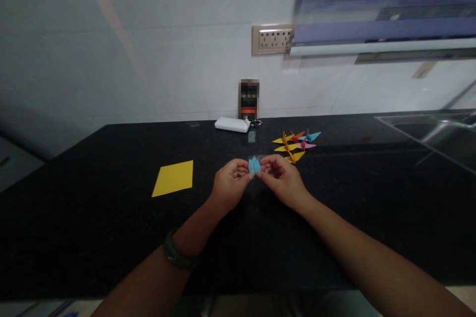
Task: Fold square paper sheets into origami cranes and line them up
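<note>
A small piece of folded blue origami paper (254,165) is held up between my two hands, its pointed tips facing away from me. My left hand (231,183) pinches its left edge between thumb and fingers. On the opposite edge, my right hand (283,181) grips it the same way. Just beyond my right hand lie several folded paper cranes in yellow, orange, pink and blue, among them a yellow paper crane (295,157). Flat on the counter to the left is a yellow sheet of paper (174,179).
The black countertop (111,237) runs back to a pale tiled wall. Against that wall stand a white oblong object (232,124) and an upright item with a blurred front (249,99). A sink (439,133) is set in at the right, and a socket panel (273,38) sits above.
</note>
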Motion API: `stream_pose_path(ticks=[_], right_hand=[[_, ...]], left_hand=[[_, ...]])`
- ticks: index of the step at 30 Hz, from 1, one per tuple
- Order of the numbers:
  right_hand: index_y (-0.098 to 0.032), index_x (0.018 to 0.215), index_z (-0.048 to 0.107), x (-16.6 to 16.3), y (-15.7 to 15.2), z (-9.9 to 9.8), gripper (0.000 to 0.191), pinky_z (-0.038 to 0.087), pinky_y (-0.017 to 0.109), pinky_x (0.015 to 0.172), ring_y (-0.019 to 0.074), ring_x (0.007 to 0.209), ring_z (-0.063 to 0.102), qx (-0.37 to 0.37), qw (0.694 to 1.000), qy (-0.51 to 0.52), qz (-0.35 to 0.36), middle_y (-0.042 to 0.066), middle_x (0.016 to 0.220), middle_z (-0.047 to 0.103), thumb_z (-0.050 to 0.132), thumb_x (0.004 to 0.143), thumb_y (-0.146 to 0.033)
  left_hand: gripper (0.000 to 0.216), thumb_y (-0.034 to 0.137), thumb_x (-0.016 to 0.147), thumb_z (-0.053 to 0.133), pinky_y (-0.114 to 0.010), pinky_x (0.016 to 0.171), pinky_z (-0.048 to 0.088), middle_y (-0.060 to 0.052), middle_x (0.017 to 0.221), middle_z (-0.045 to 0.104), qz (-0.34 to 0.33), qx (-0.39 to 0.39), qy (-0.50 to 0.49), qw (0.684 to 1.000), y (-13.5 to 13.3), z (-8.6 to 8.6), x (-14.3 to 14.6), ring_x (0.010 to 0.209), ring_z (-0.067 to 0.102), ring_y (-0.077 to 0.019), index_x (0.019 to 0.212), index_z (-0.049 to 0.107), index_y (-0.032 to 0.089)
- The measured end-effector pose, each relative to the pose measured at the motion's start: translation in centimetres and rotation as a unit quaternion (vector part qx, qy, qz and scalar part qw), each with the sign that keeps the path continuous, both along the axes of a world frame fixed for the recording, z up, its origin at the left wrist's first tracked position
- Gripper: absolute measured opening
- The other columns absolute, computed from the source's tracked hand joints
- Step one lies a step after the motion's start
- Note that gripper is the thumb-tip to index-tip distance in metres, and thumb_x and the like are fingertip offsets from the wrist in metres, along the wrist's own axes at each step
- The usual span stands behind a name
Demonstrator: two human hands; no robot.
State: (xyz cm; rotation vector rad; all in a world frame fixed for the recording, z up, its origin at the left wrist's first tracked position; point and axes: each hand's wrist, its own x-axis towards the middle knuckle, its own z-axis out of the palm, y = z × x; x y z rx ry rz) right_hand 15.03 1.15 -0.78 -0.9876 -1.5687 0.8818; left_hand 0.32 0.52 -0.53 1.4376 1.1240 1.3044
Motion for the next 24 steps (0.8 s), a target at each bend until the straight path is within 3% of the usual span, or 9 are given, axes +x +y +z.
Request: stream_pose_path(ticks=[3,8,16,20,24], right_hand=[[-0.017,0.089,0.056,-0.04,0.11,-0.05,0.031,0.044,0.023,0.054,0.0095,0.059,0.052,-0.106,0.990,0.079,0.052,0.000,0.071,0.057,0.067,0.061,-0.024],[-0.015,0.069,0.060,0.12,0.07,0.00,0.020,0.044,0.022,0.048,0.0081,0.053,0.051,-0.204,0.966,0.125,0.095,-0.002,0.065,0.059,0.069,0.059,-0.029],[-0.014,0.059,0.061,0.22,-0.01,0.22,0.018,0.040,0.022,0.046,0.0072,0.045,0.048,-0.176,0.979,0.087,0.050,-0.002,0.054,0.057,0.070,0.057,-0.030],[-0.014,0.062,0.060,0.22,-0.02,0.42,0.021,0.039,0.021,0.045,0.0072,0.046,0.047,-0.160,0.984,0.049,0.066,-0.002,0.054,0.056,0.065,0.063,-0.034],[-0.016,0.071,0.058,0.09,0.11,0.19,0.024,0.041,0.020,0.043,0.0072,0.048,0.048,-0.163,0.979,0.066,0.100,-0.003,0.061,0.056,0.069,0.059,-0.034]], left_hand=[[0.035,0.014,0.058,0.067,-0.021,0.057,0.044,0.003,0.060,0.059,-0.021,-0.039,-0.056,0.997,-0.04,0.23,0.09,0.057,0.056,-0.0103,0.089,0.052,0.016],[0.044,0.014,0.056,0.070,-0.020,0.056,0.043,0.003,0.062,0.060,-0.048,-0.068,-0.077,0.994,-0.14,0.39,-0.02,0.056,0.056,-0.0088,0.095,0.051,0.015],[0.022,0.026,0.060,0.069,-0.021,0.052,0.046,-0.002,0.061,0.062,-0.083,-0.151,-0.071,0.983,-0.56,0.33,0.30,0.052,0.056,-0.0087,0.073,0.063,0.011],[0.016,0.028,0.062,0.066,-0.021,0.049,0.045,-0.001,0.054,0.061,-0.048,-0.138,-0.045,0.988,-0.34,0.12,0.09,0.049,0.055,-0.0096,0.065,0.063,0.012],[0.012,0.026,0.064,0.063,-0.022,0.050,0.044,0.000,0.053,0.059,-0.050,-0.083,0.048,0.994,-0.01,-0.38,-0.30,0.050,0.055,-0.0108,0.061,0.061,0.015]])
